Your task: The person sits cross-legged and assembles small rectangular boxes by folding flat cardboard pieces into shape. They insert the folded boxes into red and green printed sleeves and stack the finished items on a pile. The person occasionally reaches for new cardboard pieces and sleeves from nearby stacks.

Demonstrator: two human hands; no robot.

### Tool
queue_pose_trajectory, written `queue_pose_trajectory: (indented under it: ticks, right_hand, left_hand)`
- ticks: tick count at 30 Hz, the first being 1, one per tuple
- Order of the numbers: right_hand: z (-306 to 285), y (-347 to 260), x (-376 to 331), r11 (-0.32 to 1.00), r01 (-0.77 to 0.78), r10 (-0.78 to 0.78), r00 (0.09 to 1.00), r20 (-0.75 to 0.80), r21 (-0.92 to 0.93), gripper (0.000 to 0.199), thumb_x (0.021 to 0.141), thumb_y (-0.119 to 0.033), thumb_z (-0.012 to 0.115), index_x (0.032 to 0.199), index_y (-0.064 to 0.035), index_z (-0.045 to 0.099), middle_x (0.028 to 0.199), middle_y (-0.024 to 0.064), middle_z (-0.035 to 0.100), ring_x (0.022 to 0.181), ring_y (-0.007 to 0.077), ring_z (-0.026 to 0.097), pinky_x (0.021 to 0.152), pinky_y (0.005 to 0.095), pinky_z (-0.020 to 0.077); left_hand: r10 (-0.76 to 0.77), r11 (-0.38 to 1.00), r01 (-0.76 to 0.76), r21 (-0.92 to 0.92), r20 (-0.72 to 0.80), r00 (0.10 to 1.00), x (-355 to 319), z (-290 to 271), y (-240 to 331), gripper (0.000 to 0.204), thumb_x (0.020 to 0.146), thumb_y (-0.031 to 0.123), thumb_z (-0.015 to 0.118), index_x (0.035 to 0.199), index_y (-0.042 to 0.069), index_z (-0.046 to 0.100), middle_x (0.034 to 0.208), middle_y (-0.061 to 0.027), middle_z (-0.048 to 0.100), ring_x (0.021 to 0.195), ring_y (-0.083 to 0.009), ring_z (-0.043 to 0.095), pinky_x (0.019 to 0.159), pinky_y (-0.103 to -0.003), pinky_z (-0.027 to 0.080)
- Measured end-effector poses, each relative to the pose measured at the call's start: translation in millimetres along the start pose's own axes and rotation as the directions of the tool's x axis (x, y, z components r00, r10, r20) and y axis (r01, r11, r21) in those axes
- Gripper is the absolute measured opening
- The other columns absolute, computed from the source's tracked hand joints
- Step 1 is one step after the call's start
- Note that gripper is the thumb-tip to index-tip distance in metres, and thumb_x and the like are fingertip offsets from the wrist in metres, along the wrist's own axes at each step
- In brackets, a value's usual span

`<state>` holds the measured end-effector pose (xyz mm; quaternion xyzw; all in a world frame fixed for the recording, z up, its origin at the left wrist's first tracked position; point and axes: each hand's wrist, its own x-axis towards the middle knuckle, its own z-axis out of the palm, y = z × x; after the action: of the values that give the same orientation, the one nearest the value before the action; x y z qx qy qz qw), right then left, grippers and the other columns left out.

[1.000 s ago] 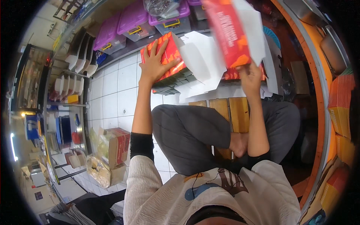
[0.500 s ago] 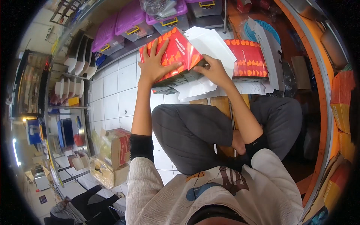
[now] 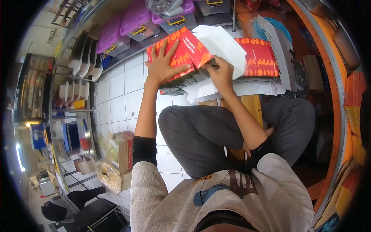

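Observation:
In front of me stands a stack of red cartons [image 3: 197, 49] with an orange pattern, dark along its near side. My left hand [image 3: 162, 66] lies on top with its fingers spread, pressing on the red face. My right hand [image 3: 220, 73] pinches the near right corner of the top red carton, thumb against fingers. That corner is partly hidden by the fingertips. White card sheets [image 3: 228, 42] lie beside and beneath the stack, and my right hand is over them.
Another row of red cartons [image 3: 258, 58] stands to the right, beside an upright white card [image 3: 276, 50] and a blue basket [image 3: 284, 31]. Purple-lidded bins [image 3: 139, 23] line the back. Left are a metal rack [image 3: 71, 110] and a cardboard box [image 3: 125, 150]. Another person [image 3: 63, 207] is at lower left.
My right hand has turned slightly, still at the carton's corner, and the red top has shifted a little. My left hand stays spread on it. The person at lower left has changed posture.

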<state>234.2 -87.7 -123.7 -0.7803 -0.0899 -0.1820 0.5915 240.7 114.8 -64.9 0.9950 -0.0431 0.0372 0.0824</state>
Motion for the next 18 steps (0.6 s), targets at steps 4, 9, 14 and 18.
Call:
queue_pose_trajectory:
  ticks: [4, 9, 14, 18]
  right_hand:
    - [-3.9, 0.6, -2.3, 0.999, -0.006, 0.006, 1.0, 0.004, -0.046, 0.021, 0.071, -0.004, 0.068, 0.09, 0.0034, 0.063, 0.081, 0.0164, 0.064, 0.067, 0.0237, 0.065, 0.06, 0.0312, 0.0498]
    - [15.1, -3.3, -14.7, 0.997, 0.039, -0.043, 0.997, -0.07, -0.068, 0.022, 0.071, -0.005, 0.069, 0.089, 0.0054, 0.06, 0.078, 0.0164, 0.062, 0.062, 0.0266, 0.062, 0.055, 0.0326, 0.0475]
    - [19.0, -16.1, -13.6, 0.993, -0.09, 0.083, 0.993, -0.088, -0.081, 0.02, 0.072, -0.005, 0.069, 0.087, 0.0047, 0.06, 0.076, 0.0163, 0.062, 0.063, 0.0289, 0.061, 0.057, 0.034, 0.0468]
    - [22.8, -2.6, -5.6, 0.999, 0.006, -0.005, 1.0, -0.029, 0.043, 0.018, 0.075, -0.008, 0.066, 0.088, 0.0025, 0.06, 0.075, 0.017, 0.061, 0.067, 0.032, 0.06, 0.06, 0.0369, 0.0453]
  left_hand:
    - [0.004, 1.0, -0.004, 0.009, 0.01, 1.0, 0.3, -0.4, 1.8, 0.103, 0.051, 0.082, 0.058, 0.14, 0.036, 0.03, 0.151, -0.0058, 0.017, 0.135, -0.0438, 0.008, 0.092, -0.074, 0.017]
    - [0.004, 1.0, -0.004, 0.022, 0.028, 1.0, 0.1, -2.4, 5.9, 0.104, 0.052, 0.082, 0.058, 0.14, 0.037, 0.029, 0.151, -0.0055, 0.016, 0.136, -0.0438, 0.007, 0.092, -0.074, 0.017]
    - [0.001, 1.0, -0.002, 0.022, 0.02, 1.0, -0.3, -3.4, 10.1, 0.104, 0.052, 0.082, 0.058, 0.14, 0.036, 0.029, 0.151, -0.0062, 0.016, 0.135, -0.044, 0.007, 0.092, -0.074, 0.017]
    - [0.006, 1.0, -0.006, 0.031, 0.017, 1.0, -0.6, -3.2, 15.1, 0.104, 0.052, 0.082, 0.058, 0.14, 0.035, 0.03, 0.151, -0.0065, 0.016, 0.136, -0.044, 0.007, 0.092, -0.074, 0.017]
